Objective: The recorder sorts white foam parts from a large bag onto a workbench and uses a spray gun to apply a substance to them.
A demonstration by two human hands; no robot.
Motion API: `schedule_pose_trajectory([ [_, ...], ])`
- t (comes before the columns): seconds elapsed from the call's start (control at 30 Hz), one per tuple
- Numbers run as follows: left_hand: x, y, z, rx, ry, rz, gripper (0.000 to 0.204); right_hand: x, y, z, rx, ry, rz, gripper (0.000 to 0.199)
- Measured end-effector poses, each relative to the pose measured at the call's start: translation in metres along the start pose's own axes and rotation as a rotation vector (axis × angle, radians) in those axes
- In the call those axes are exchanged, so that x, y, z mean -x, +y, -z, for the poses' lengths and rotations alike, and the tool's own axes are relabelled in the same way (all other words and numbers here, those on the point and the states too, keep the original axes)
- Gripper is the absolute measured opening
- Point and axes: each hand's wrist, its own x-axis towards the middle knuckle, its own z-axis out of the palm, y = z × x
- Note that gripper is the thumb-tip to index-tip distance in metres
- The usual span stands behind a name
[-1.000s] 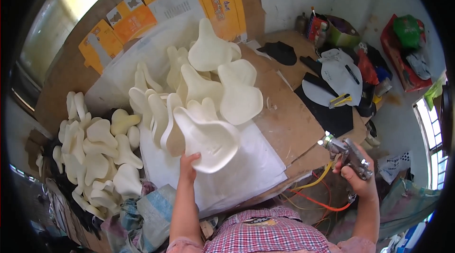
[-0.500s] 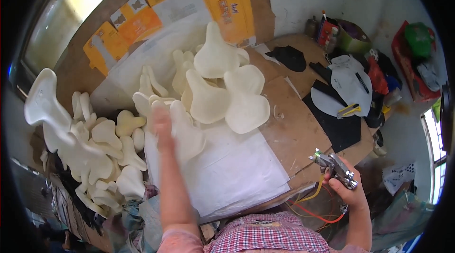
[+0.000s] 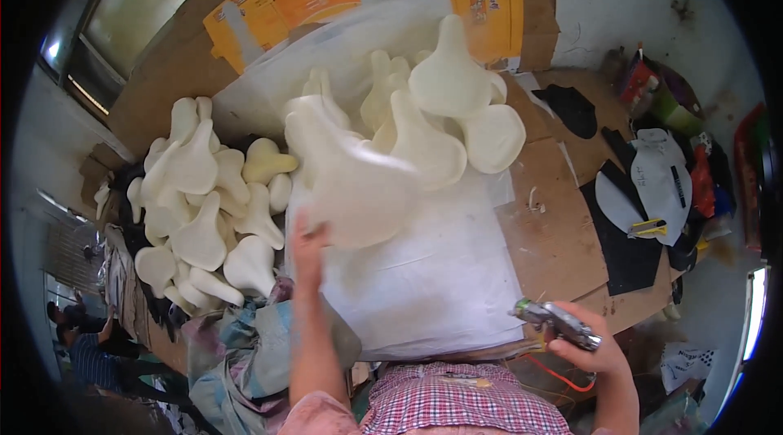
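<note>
At the lower left edge of a pale cream foam bicycle saddle pad [image 3: 359, 203], my left hand [image 3: 307, 249] is closed on its rim. The pad is tilted above the white sheet [image 3: 424, 288] and smeared by motion. My right hand [image 3: 591, 344] grips a metal spray gun [image 3: 563, 326], its nozzle pointing left over the sheet's near right corner. An orange hose [image 3: 559, 374] runs below it. Behind the moving pad stand more saddle pads, including an upright one [image 3: 451, 76], a leaning one [image 3: 424, 150] and a rounded one [image 3: 495, 139].
A heap of saddle pads [image 3: 196, 231] lies at left, above a grey-green sack [image 3: 236, 345]. Brown cardboard [image 3: 555, 231] covers the right side, with black sheet pieces [image 3: 624, 260], pale templates [image 3: 656, 174] and a yellow cutter [image 3: 648, 228]. Two people [image 3: 106, 353] appear far left.
My view has shifted left. My left hand has lifted a saddle pad from the group. A pad that was high at the far left now shows no longer there. The spray gun stays in my right hand.
</note>
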Motion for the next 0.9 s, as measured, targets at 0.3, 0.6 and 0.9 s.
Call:
schedule_pose_trajectory([
  [0.3, 0.016, -0.019, 0.15, 0.088, 0.272, -0.002, 0.048, -0.017, -0.038, -0.055, -0.385, 0.279, 0.272, 0.055],
  [0.6, -0.047, -0.08, 0.041, -0.774, -0.179, -0.146, 0.051, -0.004, -0.04, -0.118, -0.244, 0.298, 0.184, 0.056],
  [0.9, -0.144, 0.056, 0.183, 0.05, 0.046, -0.293, 0.053, -0.02, -0.035, -0.158, -0.075, 0.169, 0.098, 0.057],
])
